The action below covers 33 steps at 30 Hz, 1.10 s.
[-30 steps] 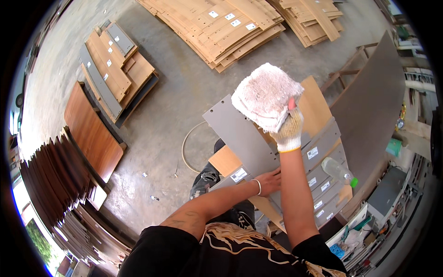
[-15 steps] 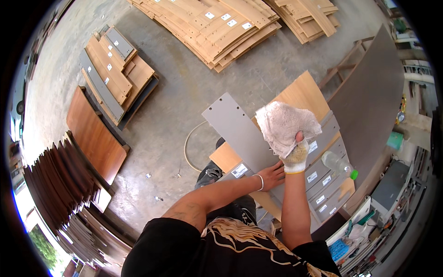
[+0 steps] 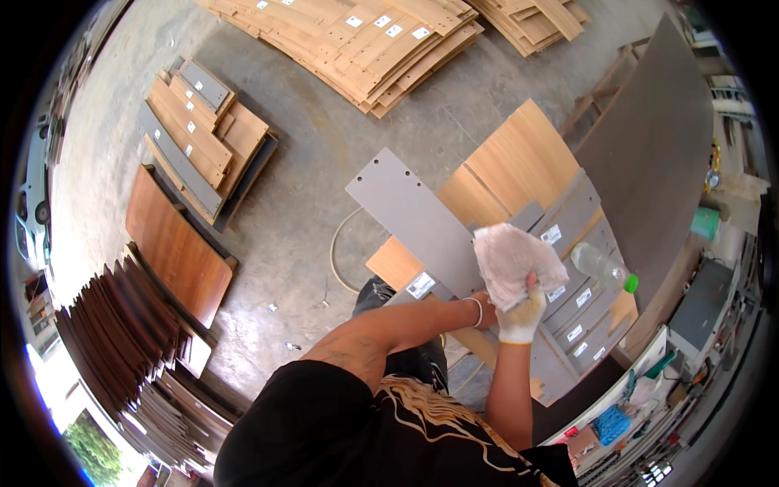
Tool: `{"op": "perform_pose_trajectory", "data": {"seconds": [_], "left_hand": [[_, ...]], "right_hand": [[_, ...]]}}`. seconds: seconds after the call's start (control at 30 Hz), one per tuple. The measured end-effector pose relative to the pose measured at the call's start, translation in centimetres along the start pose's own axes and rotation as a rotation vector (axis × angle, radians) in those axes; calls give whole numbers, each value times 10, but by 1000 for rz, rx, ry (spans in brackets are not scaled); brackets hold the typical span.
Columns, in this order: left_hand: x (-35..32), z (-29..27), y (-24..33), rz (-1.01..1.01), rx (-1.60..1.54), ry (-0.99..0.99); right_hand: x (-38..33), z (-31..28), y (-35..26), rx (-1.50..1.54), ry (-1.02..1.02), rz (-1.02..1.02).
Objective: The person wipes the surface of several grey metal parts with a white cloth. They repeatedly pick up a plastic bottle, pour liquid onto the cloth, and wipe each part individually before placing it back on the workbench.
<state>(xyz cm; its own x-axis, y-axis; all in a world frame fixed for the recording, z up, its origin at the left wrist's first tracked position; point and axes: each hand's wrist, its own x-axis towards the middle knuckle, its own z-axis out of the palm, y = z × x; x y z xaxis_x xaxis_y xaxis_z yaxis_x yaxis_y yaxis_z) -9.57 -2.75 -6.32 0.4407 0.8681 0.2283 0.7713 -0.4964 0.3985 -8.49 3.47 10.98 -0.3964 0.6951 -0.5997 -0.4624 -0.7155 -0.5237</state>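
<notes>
My right hand (image 3: 521,315), in a white work glove with its thumb bare, grips a pale pinkish cloth (image 3: 519,264). The cloth hangs over a long grey panel (image 3: 422,215) with dark holes at its far end. My left hand (image 3: 485,308) is bare, with a white band at the wrist, and lies at the near part of this panel. Its fingers are hidden behind the cloth and the glove. Beneath lies a stack of wood-coloured boards (image 3: 519,162) and grey labelled boards (image 3: 580,219). A clear plastic bottle (image 3: 596,264) with a green cap rests on the grey boards.
Piles of wood-coloured boards (image 3: 349,49) lie on the concrete floor ahead, with a smaller mixed pile (image 3: 191,134) at left. Dark brown panels (image 3: 122,333) stand in a row at lower left. A large dark board (image 3: 649,154) leans at right, beside a cluttered shelf (image 3: 633,414).
The cloth in my right hand has come down toward me, from above the panel to closer over it. My left hand's fingers, visible on the panel before, are now covered.
</notes>
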Motion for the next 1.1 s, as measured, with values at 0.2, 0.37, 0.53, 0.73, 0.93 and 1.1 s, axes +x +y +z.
{"op": "perform_pose_trajectory", "data": {"seconds": [0.2, 0.37, 0.53, 0.73, 0.93, 1.1], "left_hand": [[24, -58, 13, 108, 36, -367], [34, -101, 33, 24, 93, -570], [27, -62, 61, 88, 196, -566], [20, -67, 97, -23, 290, -601], [62, -125, 64, -149, -8, -741], [126, -133, 24, -418, -17, -512]], "right_hand": [[-97, -103, -53, 71, -19, -102], [-206, -171, -55, 87, 140, -208], [-303, -261, -16, 277, 227, -320], [-376, -318, 41, 323, 499, -422], [-418, -343, 80, 458, 585, -477], [-435, -345, 94, 470, 657, -624]]}}
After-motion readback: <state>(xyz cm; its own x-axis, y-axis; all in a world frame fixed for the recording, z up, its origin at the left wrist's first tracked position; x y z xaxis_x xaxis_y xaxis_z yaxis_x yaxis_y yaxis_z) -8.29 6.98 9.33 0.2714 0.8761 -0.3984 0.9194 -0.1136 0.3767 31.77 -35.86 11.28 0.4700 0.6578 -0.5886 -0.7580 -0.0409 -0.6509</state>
